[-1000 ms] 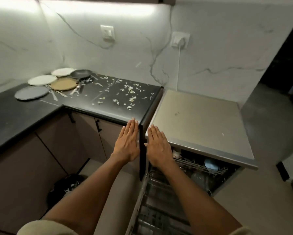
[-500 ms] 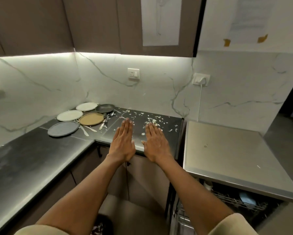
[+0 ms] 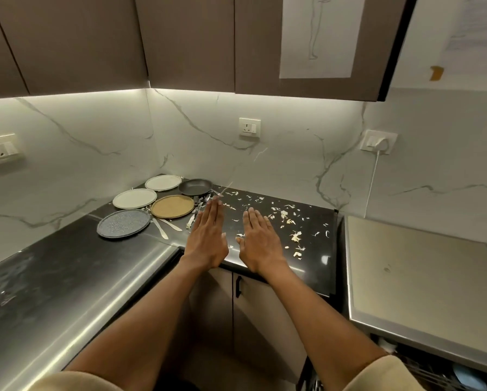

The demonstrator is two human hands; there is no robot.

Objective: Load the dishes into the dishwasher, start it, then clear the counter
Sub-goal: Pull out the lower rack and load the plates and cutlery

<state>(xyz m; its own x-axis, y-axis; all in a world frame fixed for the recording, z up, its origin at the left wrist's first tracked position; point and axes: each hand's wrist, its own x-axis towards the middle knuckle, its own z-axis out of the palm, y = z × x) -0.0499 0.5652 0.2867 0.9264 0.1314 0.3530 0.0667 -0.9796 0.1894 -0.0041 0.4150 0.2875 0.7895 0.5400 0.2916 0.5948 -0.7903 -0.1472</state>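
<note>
A: Where were the dishes?
B: In the corner on the left: a grey plate (image 3: 123, 223), two white plates (image 3: 135, 198), a tan plate (image 3: 172, 206), a pan (image 3: 194, 186). Left hand (image 3: 207, 240) and right hand (image 3: 260, 242) hovered flat, fingers straight, holding nothing.
A: Best approach?
B: Probably lift the grey plate first, nearest the counter (image 3: 67, 277) edge. The dishwasher (image 3: 422, 292) stood open on the right, with bare counter between
</note>
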